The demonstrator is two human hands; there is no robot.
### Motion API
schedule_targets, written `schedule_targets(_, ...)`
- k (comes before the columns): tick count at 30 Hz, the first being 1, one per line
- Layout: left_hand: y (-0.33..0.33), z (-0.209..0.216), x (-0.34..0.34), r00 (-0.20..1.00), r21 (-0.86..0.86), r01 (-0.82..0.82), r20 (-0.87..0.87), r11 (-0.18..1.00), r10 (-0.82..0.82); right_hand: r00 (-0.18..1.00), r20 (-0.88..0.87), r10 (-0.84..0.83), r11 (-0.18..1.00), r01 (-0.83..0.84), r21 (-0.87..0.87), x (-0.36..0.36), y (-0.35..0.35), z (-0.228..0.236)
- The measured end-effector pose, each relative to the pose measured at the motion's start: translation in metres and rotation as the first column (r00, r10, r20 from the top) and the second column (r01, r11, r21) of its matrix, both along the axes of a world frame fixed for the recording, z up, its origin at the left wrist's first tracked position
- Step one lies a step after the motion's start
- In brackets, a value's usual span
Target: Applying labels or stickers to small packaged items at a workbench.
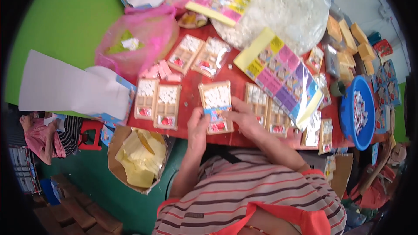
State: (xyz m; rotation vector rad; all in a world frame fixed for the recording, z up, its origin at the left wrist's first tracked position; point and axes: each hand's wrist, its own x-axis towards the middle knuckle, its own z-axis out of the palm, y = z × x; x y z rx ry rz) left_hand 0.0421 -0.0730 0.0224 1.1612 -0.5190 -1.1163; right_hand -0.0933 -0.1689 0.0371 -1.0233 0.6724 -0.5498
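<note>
At the red table (190, 90), left fingers (197, 117) and right fingers (237, 104) grip a wooden tray (202, 97).

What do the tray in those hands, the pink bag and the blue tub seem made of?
The tray looks like matt pale wood by its tan frame, though that's unsure. The pink bag seems thin, glossy plastic film: it is see-through and crinkled. The blue tub is probably smooth plastic, judging by its even colour.
</note>
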Motion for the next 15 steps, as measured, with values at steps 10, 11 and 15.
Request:
schedule_targets(10, -0.012, 0.000, -0.014, 0.994, -0.150, -0.097, 0.032, 0.984, 0.103, 0.999, -0.016, 0.031, 0.955, -0.034, -0.294, 0.002, -0.010, 0.001)
schedule_targets(11, -0.014, 0.006, -0.018, 0.990, -0.197, -0.126, 0.041, 0.972, 0.137, 1.000, -0.016, 0.016, 0.905, -0.022, -0.425, 0.002, -0.012, -0.001)
schedule_targets(15, -0.027, 0.016, -0.034, 0.997, -0.194, -0.066, 0.032, 0.979, 0.073, 0.999, -0.032, -0.037, 0.893, 0.019, -0.450, -0.022, -0.021, 0.019)
